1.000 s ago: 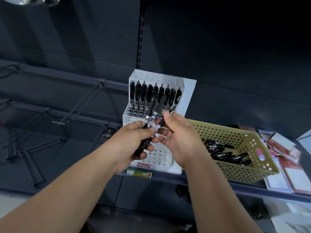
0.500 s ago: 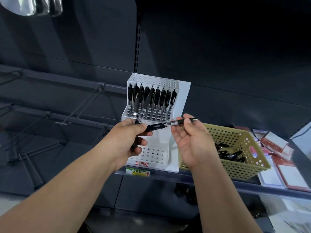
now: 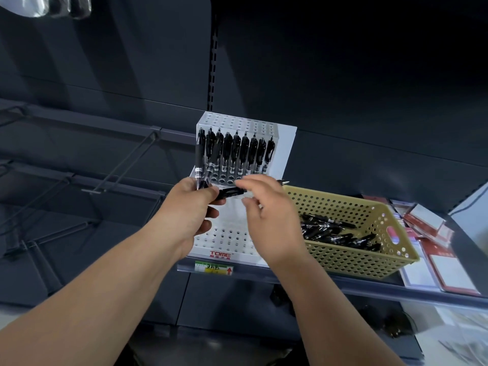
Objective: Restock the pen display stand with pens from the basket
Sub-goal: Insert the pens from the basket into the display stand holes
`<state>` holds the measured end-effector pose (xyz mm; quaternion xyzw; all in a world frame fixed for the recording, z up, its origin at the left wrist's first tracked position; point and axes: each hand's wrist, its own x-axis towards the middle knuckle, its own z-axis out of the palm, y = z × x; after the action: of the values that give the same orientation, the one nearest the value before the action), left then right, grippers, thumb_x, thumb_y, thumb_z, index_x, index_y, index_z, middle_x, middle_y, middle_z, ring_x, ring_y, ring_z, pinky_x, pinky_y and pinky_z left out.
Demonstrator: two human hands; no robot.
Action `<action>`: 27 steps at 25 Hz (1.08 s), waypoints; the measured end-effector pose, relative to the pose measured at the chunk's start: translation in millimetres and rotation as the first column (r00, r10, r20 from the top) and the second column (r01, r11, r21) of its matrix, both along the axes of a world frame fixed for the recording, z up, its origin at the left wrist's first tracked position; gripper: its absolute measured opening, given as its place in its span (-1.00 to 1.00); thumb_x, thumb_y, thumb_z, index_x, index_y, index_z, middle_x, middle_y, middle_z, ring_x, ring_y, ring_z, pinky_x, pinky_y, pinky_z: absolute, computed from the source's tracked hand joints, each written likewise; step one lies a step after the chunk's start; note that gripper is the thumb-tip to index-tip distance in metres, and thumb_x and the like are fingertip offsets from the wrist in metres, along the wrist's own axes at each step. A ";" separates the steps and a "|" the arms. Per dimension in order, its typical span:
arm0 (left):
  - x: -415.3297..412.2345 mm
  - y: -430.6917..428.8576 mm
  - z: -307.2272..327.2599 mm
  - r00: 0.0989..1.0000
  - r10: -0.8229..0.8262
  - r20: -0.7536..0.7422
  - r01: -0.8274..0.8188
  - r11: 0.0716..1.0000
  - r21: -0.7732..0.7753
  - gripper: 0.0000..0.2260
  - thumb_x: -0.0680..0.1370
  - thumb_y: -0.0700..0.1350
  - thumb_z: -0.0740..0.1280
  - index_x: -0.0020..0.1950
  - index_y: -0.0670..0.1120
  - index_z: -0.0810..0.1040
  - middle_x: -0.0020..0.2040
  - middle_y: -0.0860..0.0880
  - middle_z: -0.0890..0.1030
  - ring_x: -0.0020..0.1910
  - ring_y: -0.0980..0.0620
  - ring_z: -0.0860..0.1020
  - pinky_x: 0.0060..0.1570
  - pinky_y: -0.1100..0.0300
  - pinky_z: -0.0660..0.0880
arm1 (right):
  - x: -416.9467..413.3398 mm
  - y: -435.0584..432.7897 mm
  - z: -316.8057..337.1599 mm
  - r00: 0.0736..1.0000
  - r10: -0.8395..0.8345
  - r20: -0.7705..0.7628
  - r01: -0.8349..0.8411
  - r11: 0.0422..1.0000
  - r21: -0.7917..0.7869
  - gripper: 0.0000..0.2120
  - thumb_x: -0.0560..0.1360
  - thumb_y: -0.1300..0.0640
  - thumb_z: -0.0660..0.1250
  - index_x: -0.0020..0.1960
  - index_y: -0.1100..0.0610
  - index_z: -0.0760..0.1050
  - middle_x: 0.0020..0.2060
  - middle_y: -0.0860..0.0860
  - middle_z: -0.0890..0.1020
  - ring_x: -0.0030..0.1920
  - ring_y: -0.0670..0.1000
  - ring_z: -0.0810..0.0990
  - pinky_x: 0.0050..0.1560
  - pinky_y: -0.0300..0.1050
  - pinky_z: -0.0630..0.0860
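While only one row of the white perforated plastic stand [image 3: 227, 239] holds black pens [image 3: 232, 151], left hand [image 3: 190, 215] grips several, right hand [image 3: 269, 220] pinches one; yellow plastic basket [image 3: 356, 257] holds many more.

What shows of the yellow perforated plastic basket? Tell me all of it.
The yellow perforated plastic basket is rectangular, its walls dotted with round holes, with an oval handle slot in its right end. It stands upright on the dark shelf, just right of the white pen stand, and holds a loose heap of black pens. The right hand covers its near-left corner in view.
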<state>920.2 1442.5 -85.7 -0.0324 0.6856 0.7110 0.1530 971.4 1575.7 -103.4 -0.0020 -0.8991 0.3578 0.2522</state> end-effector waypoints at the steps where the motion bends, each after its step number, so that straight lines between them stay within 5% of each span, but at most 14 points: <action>1: 0.2 -0.2 0.4 1.000 -0.009 -0.003 0.009 1.000 -0.001 -0.97 0.59 -0.15 0.27 -0.05 -0.05 0.48 -0.16 -0.06 0.65 -0.34 0.07 0.45 -0.43 0.22 0.33 | -4.0 -2.2 -2.7 0.999 0.037 -0.005 -0.037 0.998 0.056 -0.66 0.56 0.33 0.27 0.28 0.09 0.56 0.26 -0.09 0.53 0.21 -0.10 0.51 0.29 -0.27 0.41; 8: -3.7 -2.0 -0.9 0.996 -0.082 -0.035 0.080 0.995 -0.055 -0.96 0.58 -0.15 0.28 0.02 -0.08 0.49 -0.14 -0.02 0.61 -0.23 0.06 0.53 -0.28 0.19 0.43 | -25.2 4.2 -16.6 0.999 -0.003 -0.051 0.014 0.976 0.218 -0.78 0.55 0.19 0.31 0.17 0.14 0.59 0.01 0.02 0.64 -0.01 0.04 0.60 0.03 0.00 0.56; 12: -12.9 -6.9 -4.2 0.997 -0.075 0.015 0.075 0.997 -0.034 -0.94 0.57 -0.11 0.32 -0.10 -0.01 0.48 -0.29 0.00 0.49 -0.38 0.09 0.41 -0.41 0.23 0.44 | -30.9 15.8 3.8 0.975 -0.152 0.163 0.181 0.967 -0.179 -0.81 0.60 0.05 0.26 0.18 0.04 0.53 -0.01 -0.10 0.54 -0.05 -0.04 0.58 -0.01 -0.05 0.58; 15: -17.8 -7.4 -7.0 0.995 -0.097 0.000 0.097 0.993 -0.065 -0.87 0.58 -0.04 0.31 -0.13 -0.01 0.42 -0.31 0.00 0.32 -0.43 0.09 0.27 -0.49 0.27 0.33 | -43.3 32.3 26.2 0.969 -0.226 0.096 0.245 0.888 -0.389 -0.92 0.60 0.13 0.27 0.06 0.01 0.51 -0.15 -0.05 0.60 -0.18 -0.12 0.61 -0.09 -0.11 0.62; 21: -28.5 -4.7 -3.9 0.995 -0.102 0.000 0.101 0.992 -0.079 -0.79 0.60 0.07 0.22 -0.17 0.01 0.36 -0.32 0.00 0.26 -0.42 0.07 0.22 -0.47 0.24 0.24 | -78.0 56.7 39.3 0.970 -0.245 -0.004 0.218 0.872 -0.438 -0.91 0.61 0.16 0.23 0.05 0.04 0.49 -0.13 -0.04 0.58 -0.26 -0.20 0.60 -0.05 -0.16 0.59; 27: -38.7 -3.7 -9.8 0.996 -0.083 0.035 0.086 0.993 -0.075 -0.82 0.60 -0.13 0.20 -0.21 -0.03 0.36 -0.32 -0.02 0.43 -0.39 0.05 0.37 -0.40 0.18 0.33 | -97.7 61.7 19.1 0.964 -0.261 0.049 0.256 0.866 -0.430 -0.93 0.62 0.15 0.22 0.04 0.01 0.45 -0.19 -0.07 0.58 -0.18 -0.09 0.62 0.02 -0.02 0.61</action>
<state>881.5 1438.7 -95.5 -0.0206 0.7106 0.6765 0.1925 873.7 1637.4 -84.3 -0.1761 -0.7875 0.5111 0.2960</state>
